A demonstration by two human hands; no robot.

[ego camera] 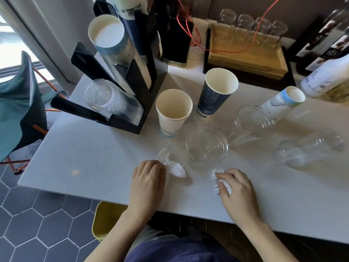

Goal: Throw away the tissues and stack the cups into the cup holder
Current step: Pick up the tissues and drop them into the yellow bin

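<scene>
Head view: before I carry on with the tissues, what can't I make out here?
- Yellow bin under the white table: mostly hidden by the tabletop; contents unseen.
- Left hand fingertips: tucked under, so grip on the larger crumpled white tissue is unclear.
- Clear plastic cup lying on its side: outline faint against the table.

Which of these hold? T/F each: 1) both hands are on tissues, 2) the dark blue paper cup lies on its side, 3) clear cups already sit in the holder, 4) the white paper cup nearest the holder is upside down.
1) True: the left hand and right hand each rest on a crumpled tissue, left tissue, right tissue.
2) False: the dark blue paper cup stands upright.
3) True: a stack of clear cups lies in the black cup holder.
4) False: the white paper cup stands mouth up.
</scene>
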